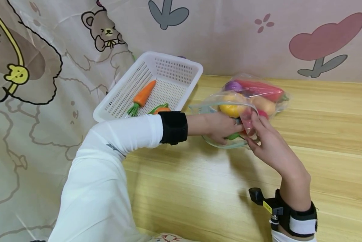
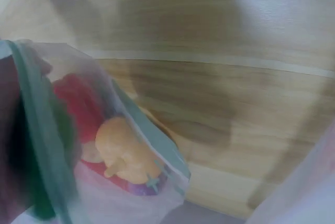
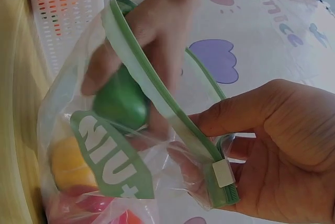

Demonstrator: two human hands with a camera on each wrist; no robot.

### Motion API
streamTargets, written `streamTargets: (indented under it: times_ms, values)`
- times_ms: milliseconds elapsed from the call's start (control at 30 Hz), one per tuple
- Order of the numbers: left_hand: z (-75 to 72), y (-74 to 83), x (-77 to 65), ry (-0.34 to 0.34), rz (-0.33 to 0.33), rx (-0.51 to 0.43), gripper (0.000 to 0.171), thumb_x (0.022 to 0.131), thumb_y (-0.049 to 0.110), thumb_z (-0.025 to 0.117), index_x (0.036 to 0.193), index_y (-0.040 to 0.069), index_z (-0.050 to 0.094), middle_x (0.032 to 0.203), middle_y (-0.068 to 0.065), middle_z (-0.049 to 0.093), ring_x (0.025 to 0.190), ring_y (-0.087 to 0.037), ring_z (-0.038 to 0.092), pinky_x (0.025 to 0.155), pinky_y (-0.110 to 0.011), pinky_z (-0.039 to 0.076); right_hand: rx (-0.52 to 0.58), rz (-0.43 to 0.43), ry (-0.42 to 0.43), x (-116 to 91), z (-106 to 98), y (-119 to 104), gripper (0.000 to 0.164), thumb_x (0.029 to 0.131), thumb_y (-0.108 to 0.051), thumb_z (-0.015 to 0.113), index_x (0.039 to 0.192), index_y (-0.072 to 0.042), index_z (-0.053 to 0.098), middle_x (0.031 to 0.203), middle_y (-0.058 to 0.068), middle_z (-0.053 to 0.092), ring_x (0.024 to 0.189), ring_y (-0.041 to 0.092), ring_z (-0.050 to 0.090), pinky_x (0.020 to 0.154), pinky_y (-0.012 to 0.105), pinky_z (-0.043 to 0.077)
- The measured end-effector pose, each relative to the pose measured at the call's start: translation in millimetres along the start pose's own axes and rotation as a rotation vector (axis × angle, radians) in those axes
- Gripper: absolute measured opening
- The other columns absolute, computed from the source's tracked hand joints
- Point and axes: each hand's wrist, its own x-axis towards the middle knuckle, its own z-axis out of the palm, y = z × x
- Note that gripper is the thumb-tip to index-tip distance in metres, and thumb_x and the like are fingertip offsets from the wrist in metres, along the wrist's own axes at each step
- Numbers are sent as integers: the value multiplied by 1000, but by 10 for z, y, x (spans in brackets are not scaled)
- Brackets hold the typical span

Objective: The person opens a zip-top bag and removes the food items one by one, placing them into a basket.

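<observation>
A clear zip bag [image 1: 209, 99] with a green-edged mouth lies on the wooden table, full of toy vegetables. My left hand [image 1: 222, 127] reaches inside it. In the right wrist view its fingers curl round a glossy green toy vegetable [image 3: 119, 101], whose exact kind I cannot tell. My right hand [image 1: 270, 144] pinches the bag's mouth near the white slider [image 3: 223, 172]. Through the plastic show a yellow round vegetable [image 1: 233, 107], a long red one [image 1: 259, 89], a tan one [image 1: 264, 105] and a purple one [image 1: 233, 86].
Left of the bag stands a white perforated basket [image 1: 196, 72]. It holds a toy carrot [image 1: 144, 94] and an orange-and-green piece [image 1: 163, 109], partly hidden by the left forearm. A patterned cloth [image 1: 223, 40] hangs behind the table [image 1: 329, 124].
</observation>
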Motion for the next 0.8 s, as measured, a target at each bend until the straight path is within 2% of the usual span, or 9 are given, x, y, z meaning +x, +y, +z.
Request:
streamTargets:
  times_ms: [100, 200, 367, 467, 600, 700, 800]
  values:
    - [-13, 6, -86, 49, 10, 15, 52, 90, 34, 48, 138, 20, 33, 108, -6, 60, 95, -19, 56, 75, -34, 50, 2, -8, 8, 2, 1, 4, 72, 76, 10, 65, 139, 12, 31, 101, 14, 49, 72, 20, 51, 60, 24, 40]
    - [-37, 32, -190, 55, 1, 24, 51, 91, 33, 46, 140, 23, 34, 111, -7, 59, 91, -19, 55, 73, -34, 51, 11, -8, 4, 3, -1, 6, 73, 75, 11, 65, 139, 12, 30, 99, 14, 48, 72, 20, 52, 60, 22, 41]
    - [-53, 60, -385, 53, -35, 38, 48, 91, 32, 45, 138, 24, 36, 117, -7, 56, 75, -16, 51, 66, -33, 53, 23, 12, -13, -1, -8, 15, 74, 74, 12, 66, 139, 13, 29, 101, 16, 48, 73, 21, 53, 59, 21, 42]
    - [-38, 45, -519, 70, -49, 38, 45, 91, 31, 45, 135, 24, 38, 113, -6, 58, 76, -17, 54, 66, -34, 53, 23, 20, -18, -1, -10, 21, 75, 75, 12, 66, 139, 13, 29, 101, 15, 48, 72, 21, 52, 59, 20, 42]
    - [0, -11, -719, 82, -69, 24, 47, 92, 32, 44, 138, 24, 36, 112, -7, 58, 83, -19, 57, 65, -33, 51, 20, 28, -21, 0, -14, 22, 75, 75, 11, 66, 140, 12, 28, 100, 15, 48, 73, 21, 53, 59, 21, 42]
    - [30, -65, -877, 117, -97, 10, 47, 91, 33, 45, 137, 23, 38, 108, -5, 57, 80, -18, 56, 62, -32, 49, 15, 29, -20, 2, -17, 23, 77, 75, 11, 66, 141, 11, 27, 100, 15, 48, 74, 22, 52, 60, 21, 41]
    - [81, -122, -1030, 196, -119, 17, 42, 89, 34, 48, 128, 20, 44, 97, -3, 56, 74, -16, 53, 55, -31, 46, 12, 29, -20, 6, -22, 27, 77, 75, 11, 66, 141, 11, 26, 102, 15, 47, 74, 22, 52, 61, 19, 40]
